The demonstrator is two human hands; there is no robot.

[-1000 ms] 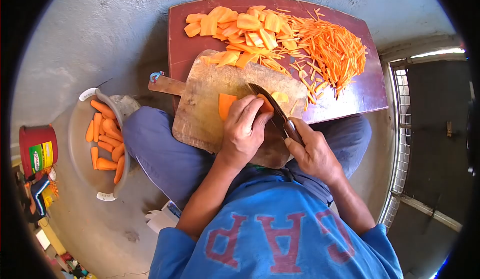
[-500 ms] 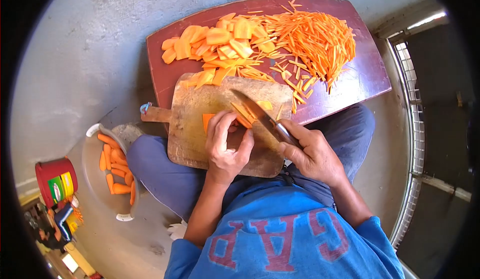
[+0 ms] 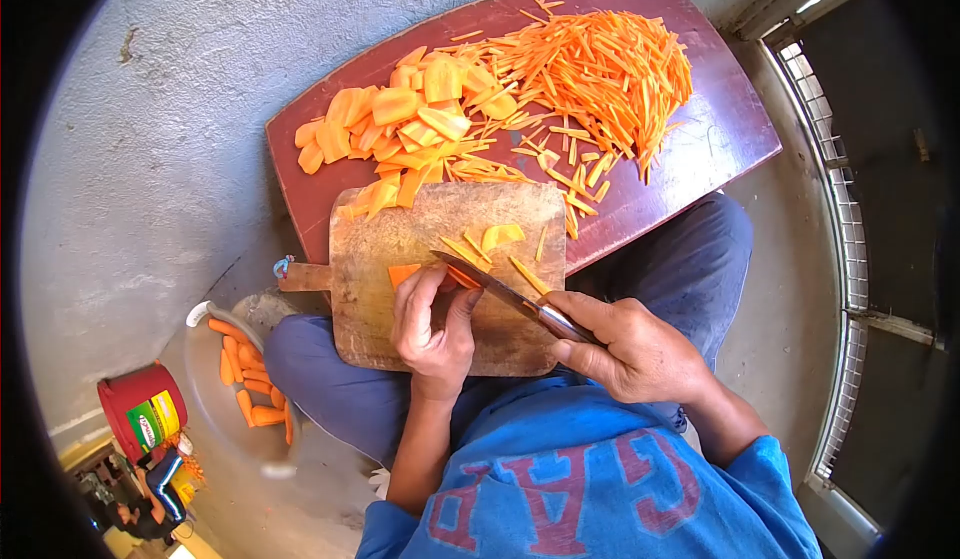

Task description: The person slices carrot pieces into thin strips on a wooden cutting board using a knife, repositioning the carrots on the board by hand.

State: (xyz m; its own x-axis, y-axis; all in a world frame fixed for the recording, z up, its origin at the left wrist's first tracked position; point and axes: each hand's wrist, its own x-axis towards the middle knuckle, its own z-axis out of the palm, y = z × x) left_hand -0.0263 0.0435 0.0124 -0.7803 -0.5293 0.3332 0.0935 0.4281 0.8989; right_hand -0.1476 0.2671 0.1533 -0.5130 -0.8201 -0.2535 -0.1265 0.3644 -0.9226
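Observation:
A knife (image 3: 488, 284) with a dark handle is gripped in my right hand (image 3: 632, 347), its blade pointing up and left over the wooden cutting board (image 3: 385, 244). My left hand (image 3: 432, 324) has its fingertips closed on a small carrot piece (image 3: 462, 277) right beside the blade. A flat carrot slice (image 3: 404, 275) lies partly under the left fingers. Several cut carrot strips (image 3: 530, 276) and a curved carrot piece (image 3: 502, 236) are on the board. The board rests across my lap against the table edge.
The red table (image 3: 735, 139) bears a heap of carrot slices (image 3: 395, 107) and a large pile of carrot strips (image 3: 610, 79). At left a tub (image 3: 205, 399) holds whole carrots (image 3: 250, 369), near a red bucket (image 3: 135, 399). Another person (image 3: 150, 499) is at lower left.
The view has shifted. The blade has moved close against the left fingertips, and more cut strips lie apart on the board to the right of it.

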